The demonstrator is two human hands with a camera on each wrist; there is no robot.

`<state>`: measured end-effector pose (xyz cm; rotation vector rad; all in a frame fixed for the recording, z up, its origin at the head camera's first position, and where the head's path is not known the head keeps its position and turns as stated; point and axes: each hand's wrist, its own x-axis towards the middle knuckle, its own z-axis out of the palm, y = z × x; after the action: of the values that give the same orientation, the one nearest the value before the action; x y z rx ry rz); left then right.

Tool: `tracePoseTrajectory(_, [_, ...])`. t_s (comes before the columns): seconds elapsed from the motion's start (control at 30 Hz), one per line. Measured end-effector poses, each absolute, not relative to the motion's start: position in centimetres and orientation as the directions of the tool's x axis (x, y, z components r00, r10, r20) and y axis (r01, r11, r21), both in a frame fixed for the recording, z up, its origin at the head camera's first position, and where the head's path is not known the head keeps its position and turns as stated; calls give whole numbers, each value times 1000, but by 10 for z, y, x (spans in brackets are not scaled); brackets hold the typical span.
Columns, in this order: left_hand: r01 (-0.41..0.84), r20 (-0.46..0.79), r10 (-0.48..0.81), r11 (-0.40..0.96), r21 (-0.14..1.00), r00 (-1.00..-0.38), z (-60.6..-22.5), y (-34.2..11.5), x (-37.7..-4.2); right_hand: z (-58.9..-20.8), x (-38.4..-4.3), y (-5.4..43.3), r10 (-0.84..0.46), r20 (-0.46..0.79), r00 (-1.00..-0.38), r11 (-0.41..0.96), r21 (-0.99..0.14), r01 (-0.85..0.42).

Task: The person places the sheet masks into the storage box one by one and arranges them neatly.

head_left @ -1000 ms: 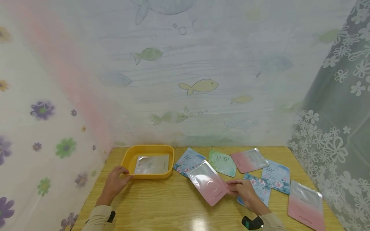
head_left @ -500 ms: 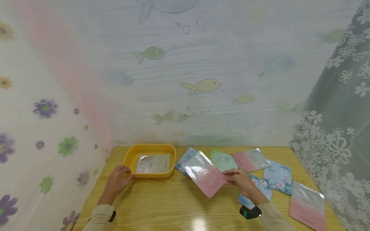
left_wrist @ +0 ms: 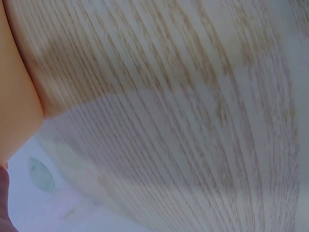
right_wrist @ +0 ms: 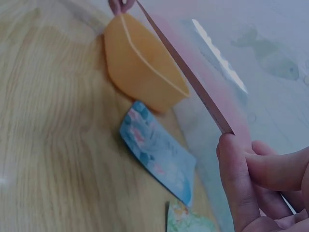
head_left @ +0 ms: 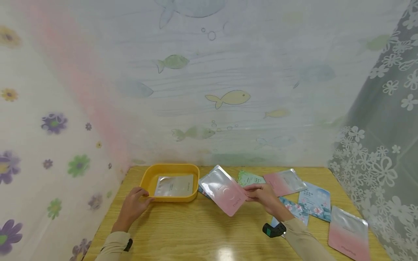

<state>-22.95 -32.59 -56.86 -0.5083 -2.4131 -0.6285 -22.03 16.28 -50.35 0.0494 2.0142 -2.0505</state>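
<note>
At the table's back left stands a yellow tray (head_left: 174,199), whose near left rim my left hand (head_left: 133,207) grips. A silver-and-beige sheet mask sachet (head_left: 174,185) lies inside it. My right hand (head_left: 266,199) pinches the right corner of a pink-and-silver sheet mask sachet (head_left: 225,190), held tilted above the table right of the tray. In the right wrist view that sachet (right_wrist: 207,92) appears nearly edge-on between thumb and fingers. Beneath it, a blue floral sachet (head_left: 203,191) is mostly hidden. The left wrist view catches the tray's wall (left_wrist: 19,96) at its left edge.
Right of the held sachet lie a green sachet (head_left: 249,178), a pink-and-silver one (head_left: 284,182), two blue floral ones, the farther-right one (head_left: 315,201) overlapping its neighbour (head_left: 295,209), and another pink-and-silver one (head_left: 348,232). Printed curtains (head_left: 228,119) enclose the wooden table (head_left: 196,235).
My right hand has carried the pink-and-silver sachet left and farther back, over the blue floral sachet beside the tray. The left hand keeps its grip on the tray rim.
</note>
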Motion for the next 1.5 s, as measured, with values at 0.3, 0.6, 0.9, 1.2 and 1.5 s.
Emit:
tracePoseTrajectory(0.3, [484,610,201,805,342,-766,-569,-327,-230,-494,-239,149,-214,-189,-958,10,-982,191])
tracePoseTrajectory(0.6, [503,624,192,781,371,-758,-573,-327,-230,-484,-259,122,-268,-185,-945,18,-982,187])
tracePoseTrajectory(0.9, [542,668,194,757,363,-718,-574,-328,-232,-480,-280,91,-285,-191,-939,38,-982,188])
tracePoseTrajectory(1.2, [530,656,187,762,372,-731,-573,-331,-234,-477,-299,65,-333,-175,-926,57,-985,166])
tracePoseTrajectory(1.5, [488,622,157,771,408,-767,-571,-328,-230,-486,-316,39,-361,-179,-915,72,-984,164])
